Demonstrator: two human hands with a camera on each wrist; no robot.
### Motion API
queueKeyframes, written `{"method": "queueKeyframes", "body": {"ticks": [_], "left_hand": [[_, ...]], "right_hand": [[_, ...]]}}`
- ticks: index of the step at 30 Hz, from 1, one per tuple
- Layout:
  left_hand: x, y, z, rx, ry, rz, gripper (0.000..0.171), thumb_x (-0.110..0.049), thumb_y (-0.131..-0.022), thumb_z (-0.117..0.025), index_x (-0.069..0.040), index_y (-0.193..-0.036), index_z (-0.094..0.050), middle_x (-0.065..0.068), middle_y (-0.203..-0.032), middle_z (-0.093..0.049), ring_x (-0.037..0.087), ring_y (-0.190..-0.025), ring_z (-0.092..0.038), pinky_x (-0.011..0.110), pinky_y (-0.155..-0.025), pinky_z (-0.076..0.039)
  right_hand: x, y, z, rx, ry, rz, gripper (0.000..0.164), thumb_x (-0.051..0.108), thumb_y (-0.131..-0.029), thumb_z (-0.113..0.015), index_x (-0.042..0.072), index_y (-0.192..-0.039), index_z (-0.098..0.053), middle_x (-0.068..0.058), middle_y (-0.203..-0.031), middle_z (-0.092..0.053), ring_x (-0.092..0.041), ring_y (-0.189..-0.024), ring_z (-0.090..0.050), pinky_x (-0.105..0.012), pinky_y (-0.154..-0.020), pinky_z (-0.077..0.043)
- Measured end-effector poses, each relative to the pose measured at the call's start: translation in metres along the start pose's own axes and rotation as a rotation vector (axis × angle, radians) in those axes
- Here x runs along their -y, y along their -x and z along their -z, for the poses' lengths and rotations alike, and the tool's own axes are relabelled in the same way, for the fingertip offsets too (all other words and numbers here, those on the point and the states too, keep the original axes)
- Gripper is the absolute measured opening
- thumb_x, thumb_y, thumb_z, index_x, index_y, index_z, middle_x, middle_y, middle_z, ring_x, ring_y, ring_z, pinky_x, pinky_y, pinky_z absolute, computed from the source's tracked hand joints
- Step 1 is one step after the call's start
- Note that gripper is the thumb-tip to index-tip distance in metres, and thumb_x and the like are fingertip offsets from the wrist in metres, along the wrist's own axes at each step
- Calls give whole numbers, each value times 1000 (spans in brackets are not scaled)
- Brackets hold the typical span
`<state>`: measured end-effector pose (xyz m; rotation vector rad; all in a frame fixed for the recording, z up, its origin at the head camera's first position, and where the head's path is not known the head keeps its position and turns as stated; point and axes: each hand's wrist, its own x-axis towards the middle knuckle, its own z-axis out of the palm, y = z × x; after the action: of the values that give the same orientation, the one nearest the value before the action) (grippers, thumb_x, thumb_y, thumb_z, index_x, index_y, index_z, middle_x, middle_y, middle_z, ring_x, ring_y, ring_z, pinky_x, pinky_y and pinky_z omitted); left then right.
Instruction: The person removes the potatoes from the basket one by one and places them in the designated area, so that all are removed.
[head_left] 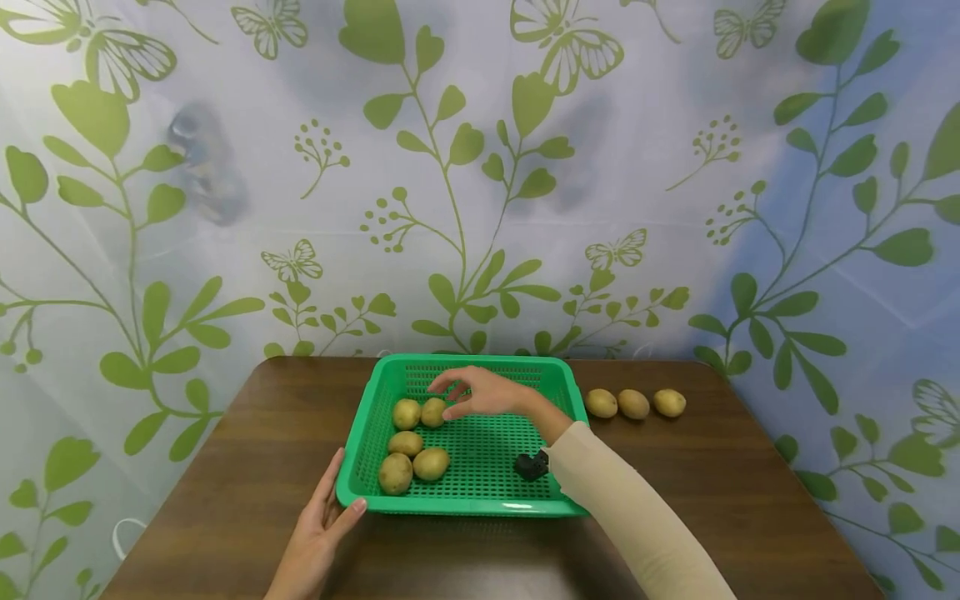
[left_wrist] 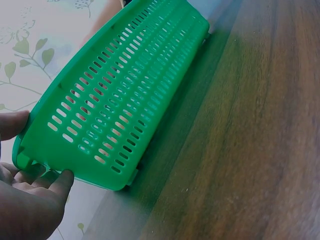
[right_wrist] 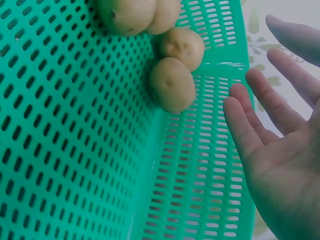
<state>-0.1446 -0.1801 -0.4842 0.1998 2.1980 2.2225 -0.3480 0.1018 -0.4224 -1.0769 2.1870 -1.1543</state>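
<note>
A green perforated plastic basket [head_left: 480,506] stands on the wooden table, with several potatoes [head_left: 431,464] grouped at its left side. At the basket's front left corner, my left hand [head_left: 317,527] grips the rim; the left wrist view shows the thumb and fingers [left_wrist: 62,186] on opposite sides of it. My right hand [head_left: 483,392] is over the basket, beside the rear potato [head_left: 433,412]. In the right wrist view, its fingers [right_wrist: 274,102] are spread and slightly bent, holding nothing, apart from the potatoes there.
Three more potatoes [head_left: 633,404] lie in a row on the table [head_left: 720,500], right of the basket. A small black object [head_left: 531,465] shows beside the right sleeve cuff. Behind the table hangs a leaf-patterned curtain [head_left: 637,167].
</note>
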Motion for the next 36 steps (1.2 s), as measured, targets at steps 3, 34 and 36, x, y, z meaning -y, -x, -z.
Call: {"method": "queueKeyframes", "body": {"ticks": [3,34,36], "left_hand": [[-1,1,2,-1,-22,-3,81,-11,-107,-59,-12,-168,-6,18,-170,-3,42,-152,-8,9,-100,-36],[0,0,3,17,2,-9,82,-11,-106,-60,-14,-168,-5,15,-171,-1,41,-152,-6,10,-101,-36],[1,-1,3,19,1,-10,82,-11,-106,-60,-15,-168,-6,15,-171,-1,41,-152,-7,10,-101,-36]], "right_hand": [[-3,-5,-6,30,2,0,45,16,-100,-71,11,-143,-58,-13,-144,-54,-41,-128,-55,-33,-102,-49],[-20,-16,-36,375,95,-53,53,13,-94,-79,16,-144,-61,-1,-136,-56,-15,-115,-62,-26,-92,-52],[-21,-16,-38,387,108,-44,55,11,-93,-80,15,-145,-60,-1,-140,-54,-14,-116,-62,-25,-93,-52]]}}
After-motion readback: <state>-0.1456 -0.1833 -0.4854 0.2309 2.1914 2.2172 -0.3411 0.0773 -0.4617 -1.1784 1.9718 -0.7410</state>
